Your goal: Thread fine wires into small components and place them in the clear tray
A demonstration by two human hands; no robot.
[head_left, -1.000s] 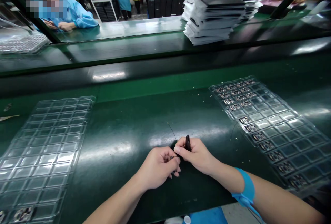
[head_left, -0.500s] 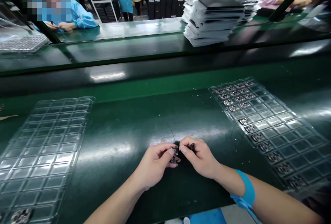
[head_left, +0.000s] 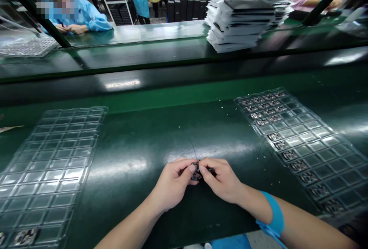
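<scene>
Low over the green bench, my left hand [head_left: 176, 182] is closed on a small black circuit board [head_left: 196, 175], pinched between thumb and fingers. My right hand [head_left: 220, 178] meets it from the right, its thumb and index fingertips at the board's upper right edge. A small dark object [head_left: 212, 171] shows inside the curled right fingers; most of it is hidden and I cannot tell its kind. From the fingertips a thin dark wire [head_left: 191, 144] runs up and away over the bench. A blue band [head_left: 271, 212] circles my right wrist.
On the left lies a clear compartment tray [head_left: 57, 164] with small boards at its near end. Another tray [head_left: 304, 141] on the right holds several boards. Stacked white packets [head_left: 238, 27] stand on the far ledge. A person in blue [head_left: 89, 15] sits across.
My right hand has closed in on the board, its fingertips now against the edge. The dark object shows less between its fingers. The view has shifted slightly.
</scene>
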